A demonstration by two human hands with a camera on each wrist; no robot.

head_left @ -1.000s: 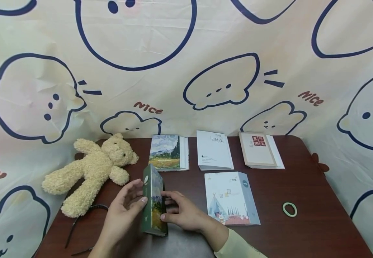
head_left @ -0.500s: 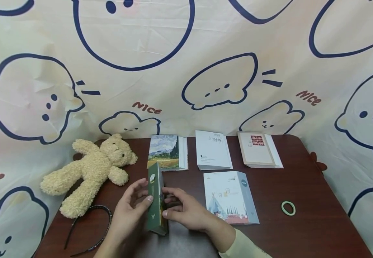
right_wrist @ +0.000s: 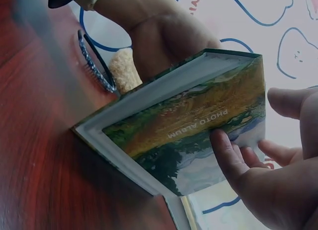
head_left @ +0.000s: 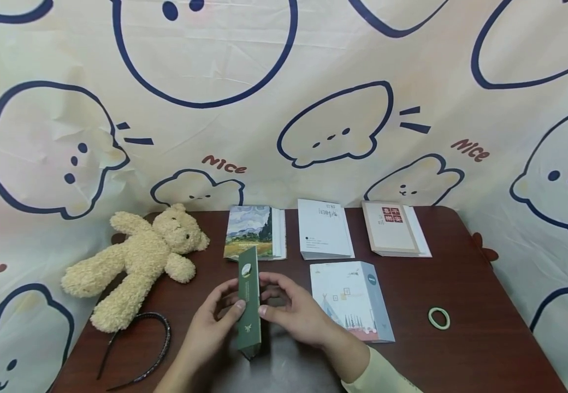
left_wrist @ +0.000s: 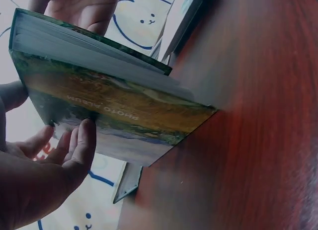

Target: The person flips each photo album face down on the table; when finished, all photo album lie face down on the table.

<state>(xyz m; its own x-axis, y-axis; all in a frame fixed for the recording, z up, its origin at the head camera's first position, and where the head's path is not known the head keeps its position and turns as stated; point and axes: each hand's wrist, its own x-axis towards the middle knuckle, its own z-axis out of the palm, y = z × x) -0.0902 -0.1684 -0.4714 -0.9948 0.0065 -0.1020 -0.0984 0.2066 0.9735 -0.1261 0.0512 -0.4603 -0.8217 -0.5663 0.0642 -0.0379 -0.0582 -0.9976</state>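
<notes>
A photo album (head_left: 249, 305) with a green spine and a painted landscape cover stands upright on its short end, spine toward me. My left hand (head_left: 217, 319) holds it from the left, thumb at the spine edge and fingertips against the cover. From the other side my right hand (head_left: 296, 311) holds it, thumb near the spine. In the left wrist view, fingers (left_wrist: 84, 145) press on the cover below the words PHOTO ALBUM. The right wrist view shows the album (right_wrist: 184, 125) tilted, its lower edge at the tabletop and white page edges showing.
Along the back lie a landscape-covered album (head_left: 249, 229), a white one (head_left: 325, 229) and a beige one (head_left: 392, 229). A pale blue album (head_left: 345, 300) lies right of my hands. A teddy bear (head_left: 148, 262) and black headband (head_left: 166, 333) are left; a green ring (head_left: 439, 318) is right.
Both hands have shifted a little right with the album. It has turned so its green spine faces me and the painted cover no longer shows in the head view.
</notes>
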